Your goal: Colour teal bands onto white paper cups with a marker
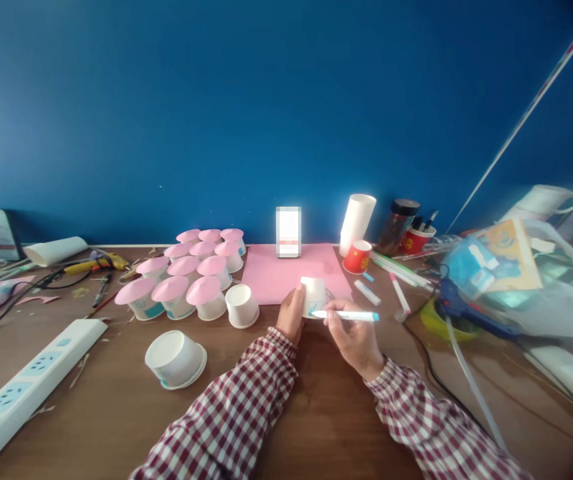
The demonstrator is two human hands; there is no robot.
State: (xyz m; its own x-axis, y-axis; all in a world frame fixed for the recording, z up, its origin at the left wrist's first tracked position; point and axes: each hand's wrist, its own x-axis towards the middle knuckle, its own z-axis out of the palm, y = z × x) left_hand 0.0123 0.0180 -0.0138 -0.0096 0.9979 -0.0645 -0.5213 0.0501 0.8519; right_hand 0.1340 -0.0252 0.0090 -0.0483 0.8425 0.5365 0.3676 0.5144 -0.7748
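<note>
My left hand [292,313] grips a white paper cup [314,293] from its left side, above the table's middle. In my right hand [353,337] is a white marker with a light blue end [353,316]; its tip meets the cup's lower side, where a blue mark shows. To the left, an upturned white cup [241,305] stands by several cups topped with pink paper cones [170,288]. Nearer to me sits a wider upturned white cup [173,357]. Pink paper [293,270] lies just behind my hands.
A white power strip [31,387] lies at the left front, with a yellow glue gun [96,262] behind it. Along the back right stand a stack of white cups [357,223], a red cup [357,257] and a dark jar [397,227]. Plastic bags [551,300] clutter the far right.
</note>
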